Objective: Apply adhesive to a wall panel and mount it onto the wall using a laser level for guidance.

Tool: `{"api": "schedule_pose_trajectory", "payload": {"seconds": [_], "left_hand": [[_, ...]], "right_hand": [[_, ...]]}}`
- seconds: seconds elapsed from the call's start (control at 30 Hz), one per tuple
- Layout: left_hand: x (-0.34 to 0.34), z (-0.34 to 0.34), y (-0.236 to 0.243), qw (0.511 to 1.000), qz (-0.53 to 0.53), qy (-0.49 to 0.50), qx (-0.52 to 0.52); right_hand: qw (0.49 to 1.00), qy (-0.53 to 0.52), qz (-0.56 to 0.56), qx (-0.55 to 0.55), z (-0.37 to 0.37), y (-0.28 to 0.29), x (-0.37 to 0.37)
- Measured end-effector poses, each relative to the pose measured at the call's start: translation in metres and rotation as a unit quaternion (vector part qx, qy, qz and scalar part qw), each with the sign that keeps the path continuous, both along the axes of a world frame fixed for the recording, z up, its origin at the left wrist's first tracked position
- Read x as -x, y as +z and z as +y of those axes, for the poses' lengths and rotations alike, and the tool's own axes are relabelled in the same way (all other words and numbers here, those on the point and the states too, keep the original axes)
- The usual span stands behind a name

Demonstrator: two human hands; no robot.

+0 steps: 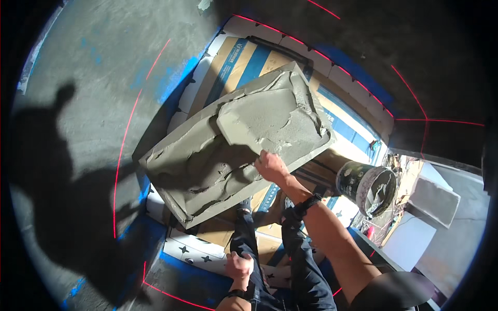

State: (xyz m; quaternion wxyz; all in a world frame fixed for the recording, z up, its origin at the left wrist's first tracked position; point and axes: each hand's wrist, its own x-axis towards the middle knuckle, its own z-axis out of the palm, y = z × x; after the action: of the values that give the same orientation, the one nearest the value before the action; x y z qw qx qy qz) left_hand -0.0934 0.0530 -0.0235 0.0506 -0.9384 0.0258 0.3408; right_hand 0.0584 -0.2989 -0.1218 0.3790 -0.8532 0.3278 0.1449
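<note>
We look down on a large tile (207, 166) lying tilted on flattened cardboard (332, 116), its upper face thick with grey mortar in rough ridges. Our right hand (271, 167) is at the tile's near right edge, fingers closed on the handle of a flat trowel (264, 124) whose blade lies on the wet mortar in the tile's far right half. The handle itself is hidden inside the fist.

Over to the right, a dark bucket (365, 187) sits near the tile's corner, tipped toward us, its inside smeared with grey mortar; how much is left in it we cannot make out.

Our left hand (239, 267) is down near the bottom edge, curled against the left knee; whether the fingers hold anything, we cannot tell. Dark trousers (303, 269) run between the arms. White patterned tiles (192, 249) peek out under the cardboard. A pale slab (433, 199) lies at far right, partly cut off in the dark rim.
</note>
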Motion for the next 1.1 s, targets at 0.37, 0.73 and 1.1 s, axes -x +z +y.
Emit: {"api": "schedule_pose_trajectory", "payload": {"seconds": [0.37, 0.73, 1.1], "left_hand": [[0.005, -0.001, -0.008, 0.998, -0.004, 0.054, 0.045], [0.002, 0.006, -0.007, 0.998, -0.044, 0.024, 0.048], [-0.012, -0.014, 0.009, 0.999, -0.001, 0.049, 0.019]], "right_hand": [[0.974, -0.089, 0.064, 0.2, -0.158, 0.019, 0.027], [0.969, -0.014, 0.149, 0.198, -0.152, 0.029, 0.037], [0.973, 0.049, 0.183, 0.132, -0.006, 0.063, 0.137]]}}
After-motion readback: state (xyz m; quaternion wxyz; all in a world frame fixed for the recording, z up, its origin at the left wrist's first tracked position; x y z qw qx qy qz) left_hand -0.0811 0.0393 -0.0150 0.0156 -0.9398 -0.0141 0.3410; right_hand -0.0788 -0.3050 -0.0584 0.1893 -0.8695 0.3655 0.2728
